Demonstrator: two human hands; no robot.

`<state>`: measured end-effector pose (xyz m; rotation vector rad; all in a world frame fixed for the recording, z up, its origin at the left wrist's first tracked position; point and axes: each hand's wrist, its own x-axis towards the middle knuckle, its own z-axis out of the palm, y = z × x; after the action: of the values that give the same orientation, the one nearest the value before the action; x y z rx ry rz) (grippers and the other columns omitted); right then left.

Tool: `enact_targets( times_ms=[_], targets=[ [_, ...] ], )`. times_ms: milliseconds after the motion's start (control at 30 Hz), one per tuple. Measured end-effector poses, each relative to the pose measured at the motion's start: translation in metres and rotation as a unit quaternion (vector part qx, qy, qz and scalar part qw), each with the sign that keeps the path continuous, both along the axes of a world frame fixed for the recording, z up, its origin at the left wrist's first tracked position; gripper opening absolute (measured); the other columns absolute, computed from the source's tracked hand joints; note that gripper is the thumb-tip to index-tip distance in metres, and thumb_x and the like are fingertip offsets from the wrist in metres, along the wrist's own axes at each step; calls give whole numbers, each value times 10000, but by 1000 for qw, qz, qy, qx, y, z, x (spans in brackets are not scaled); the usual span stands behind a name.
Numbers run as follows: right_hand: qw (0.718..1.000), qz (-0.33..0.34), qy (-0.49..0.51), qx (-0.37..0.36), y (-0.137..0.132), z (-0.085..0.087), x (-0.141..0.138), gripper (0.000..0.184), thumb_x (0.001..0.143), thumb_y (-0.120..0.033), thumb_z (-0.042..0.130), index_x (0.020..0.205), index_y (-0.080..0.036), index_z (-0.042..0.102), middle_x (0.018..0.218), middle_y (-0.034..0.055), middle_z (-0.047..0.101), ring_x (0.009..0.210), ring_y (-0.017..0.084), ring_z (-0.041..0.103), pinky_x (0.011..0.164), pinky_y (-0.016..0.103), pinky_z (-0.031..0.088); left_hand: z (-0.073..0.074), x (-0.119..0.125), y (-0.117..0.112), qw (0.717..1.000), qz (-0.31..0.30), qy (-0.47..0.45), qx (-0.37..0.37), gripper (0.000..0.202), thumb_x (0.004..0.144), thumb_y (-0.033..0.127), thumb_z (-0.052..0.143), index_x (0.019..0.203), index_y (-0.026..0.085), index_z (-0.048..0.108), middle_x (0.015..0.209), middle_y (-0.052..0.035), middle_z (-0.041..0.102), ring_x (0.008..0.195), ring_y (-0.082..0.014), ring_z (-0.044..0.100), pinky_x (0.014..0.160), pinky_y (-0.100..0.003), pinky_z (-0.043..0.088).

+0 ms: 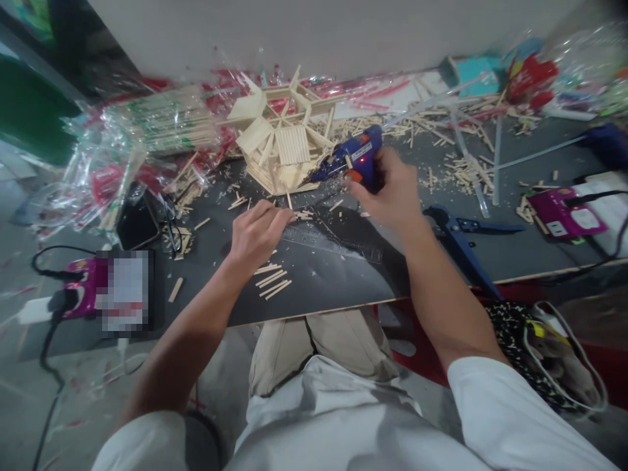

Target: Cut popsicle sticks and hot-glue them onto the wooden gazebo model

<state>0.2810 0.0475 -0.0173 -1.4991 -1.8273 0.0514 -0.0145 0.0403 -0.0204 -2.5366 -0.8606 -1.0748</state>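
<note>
My right hand [392, 190] is wrapped round a blue hot glue gun [366, 147] with a lit red light and an orange trigger. Its nozzle end points left, beside a pale wooden stick model [293, 145] made of slatted panels and spokes. My left hand [259, 230] is closed in a pinch just in front of the model. A short wooden stick [289, 199] shows at its fingertips, its lower end hidden by the fingers. A clear ruler [333, 243] lies flat to the right of that hand. Several cut sticks [273, 280] lie nearer the table edge.
A blue-handled cutter [458, 245] lies right of my right forearm. Bundled sticks in plastic [161, 121] are piled at back left. Purple power sockets [566, 214] with cables stand at right and left. A dark phone [138, 216] and another blue glue gun [608, 145] flank the work.
</note>
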Motion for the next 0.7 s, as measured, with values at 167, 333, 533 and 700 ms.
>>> enact_targets(
  times_ms=[167, 333, 533, 700],
  targets=[
    [1000, 1, 3, 8, 2, 0, 4, 506, 881, -706, 607, 1194, -311, 561, 933, 72, 738, 807, 284, 689, 717, 476, 582, -9, 2, 2, 999, -1, 4, -33, 164, 1025, 231, 590, 921, 229, 717, 786, -8, 743, 764, -149, 676, 615, -253, 454],
    [1000, 13, 8, 5, -2, 3, 2, 521, 901, -702, 588, 1250, -317, 559, 978, 81, 749, 870, 303, 703, 727, 492, 592, -4, -6, 2, 994, 15, 15, -110, 182, 1033, 234, 561, 1006, 220, 741, 820, -37, 739, 810, -158, 693, 613, -236, 442],
    [1000, 16, -8, -21, -3, 6, 5, 516, 902, -699, 597, 1239, -310, 576, 1013, 105, 743, 913, 317, 711, 759, 480, 584, 4, -5, 1, 998, 11, 13, -65, 119, 1020, 229, 608, 1063, 212, 719, 798, -23, 718, 789, -150, 673, 603, -222, 417],
    [999, 37, -14, -26, -3, 10, 8, 472, 913, -674, 603, 1212, -309, 584, 982, 95, 733, 859, 300, 706, 745, 466, 576, 8, -4, -2, 1000, 2, -12, 0, 142, 1031, 230, 605, 1118, 222, 717, 785, 2, 698, 737, -116, 643, 635, -220, 439]
  ],
)
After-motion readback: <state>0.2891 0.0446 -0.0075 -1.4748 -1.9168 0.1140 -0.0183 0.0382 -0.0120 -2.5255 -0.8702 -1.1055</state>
